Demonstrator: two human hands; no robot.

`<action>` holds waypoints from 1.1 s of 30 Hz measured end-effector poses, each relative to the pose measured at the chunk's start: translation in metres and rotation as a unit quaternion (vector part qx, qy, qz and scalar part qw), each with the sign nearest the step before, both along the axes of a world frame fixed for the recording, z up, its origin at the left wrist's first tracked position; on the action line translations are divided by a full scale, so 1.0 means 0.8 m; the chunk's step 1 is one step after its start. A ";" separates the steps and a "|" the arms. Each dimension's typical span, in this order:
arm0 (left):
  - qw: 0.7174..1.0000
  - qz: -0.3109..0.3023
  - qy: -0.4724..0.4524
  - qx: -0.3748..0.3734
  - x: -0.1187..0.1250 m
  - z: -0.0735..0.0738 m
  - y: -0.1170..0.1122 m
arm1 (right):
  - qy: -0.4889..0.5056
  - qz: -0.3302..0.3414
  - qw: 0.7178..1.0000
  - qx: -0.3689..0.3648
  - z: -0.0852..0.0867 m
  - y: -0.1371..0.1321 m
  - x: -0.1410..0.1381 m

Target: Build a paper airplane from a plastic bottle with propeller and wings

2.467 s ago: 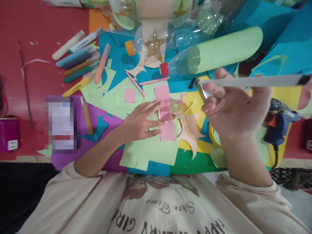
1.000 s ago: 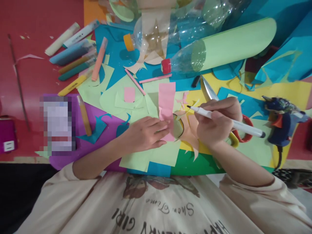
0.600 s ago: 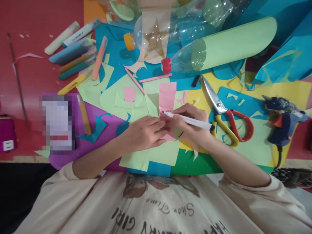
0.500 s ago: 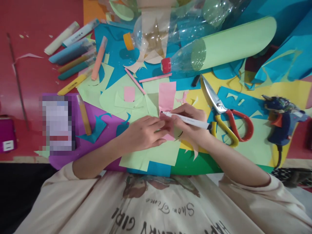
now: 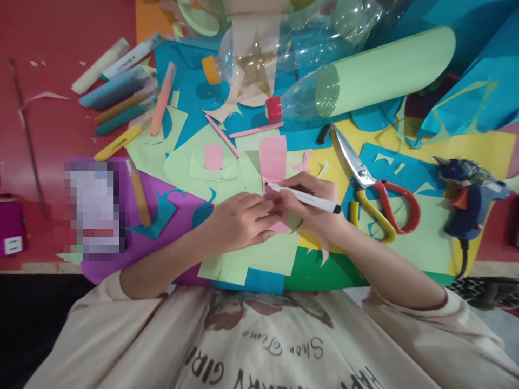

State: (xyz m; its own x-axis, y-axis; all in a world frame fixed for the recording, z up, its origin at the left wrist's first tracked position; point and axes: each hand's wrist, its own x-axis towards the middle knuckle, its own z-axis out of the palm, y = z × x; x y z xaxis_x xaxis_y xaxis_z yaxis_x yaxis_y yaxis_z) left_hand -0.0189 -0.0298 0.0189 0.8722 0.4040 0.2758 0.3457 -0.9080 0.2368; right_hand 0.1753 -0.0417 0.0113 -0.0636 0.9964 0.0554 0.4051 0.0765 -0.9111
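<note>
Left hand (image 5: 245,221): fingers loosely spread on strip (image 5: 273,156), gripping nothing visible
Right hand (image 5: 318,221): closed round marker (image 5: 318,203), tip at strip
Strip: over green paper (image 5: 267,262)
Progress: marker uncapped; marking seems underway; remainder unclear

We're walled off up top by the green-lined bottle (image 5: 389,73); scissors (image 5: 366,177) and a glue gun (image 5: 466,213) crowd us at right, but there's room at lower centre, over pale green paper (image 5: 271,256), between left forearm (image 5: 170,256) and right forearm (image 5: 381,262).
</note>
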 end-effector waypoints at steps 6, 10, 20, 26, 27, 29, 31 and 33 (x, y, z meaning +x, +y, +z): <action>1.000 0.000 0.001 0.005 0.001 0.001 0.000 | -0.008 -0.007 1.000 -0.019 0.002 0.000 0.001; 1.000 0.001 0.005 0.000 0.001 0.002 0.000 | -0.009 -0.026 0.999 -0.020 0.004 0.001 0.000; 1.000 -0.002 -0.001 0.000 0.001 0.003 0.001 | -0.028 -0.059 0.998 -0.003 0.007 0.005 0.005; 1.000 0.000 -0.009 0.001 0.002 0.003 0.001 | -0.026 -0.065 0.998 0.006 0.008 0.005 0.009; 1.000 0.001 -0.010 0.001 0.002 0.003 0.001 | -0.027 -0.065 0.997 0.006 0.008 0.005 0.010; 1.000 0.002 -0.008 -0.001 0.002 0.003 0.000 | -0.028 -0.064 0.998 0.006 0.008 0.006 0.011; 1.000 0.001 -0.005 -0.004 0.002 0.004 0.000 | -0.026 -0.062 0.998 0.004 0.008 0.008 0.012; 1.000 0.000 -0.002 -0.004 0.002 0.004 0.000 | -0.020 -0.056 0.998 0.002 0.010 0.009 0.013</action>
State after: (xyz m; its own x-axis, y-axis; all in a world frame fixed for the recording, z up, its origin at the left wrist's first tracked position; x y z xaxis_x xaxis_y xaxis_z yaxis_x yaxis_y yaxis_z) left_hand -0.0173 -0.0298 0.0217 0.8713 0.4054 0.2765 0.3439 -0.9064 0.2453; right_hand 0.1856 -0.0345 0.0189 0.0461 0.9972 0.0591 0.4479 0.0322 -0.8935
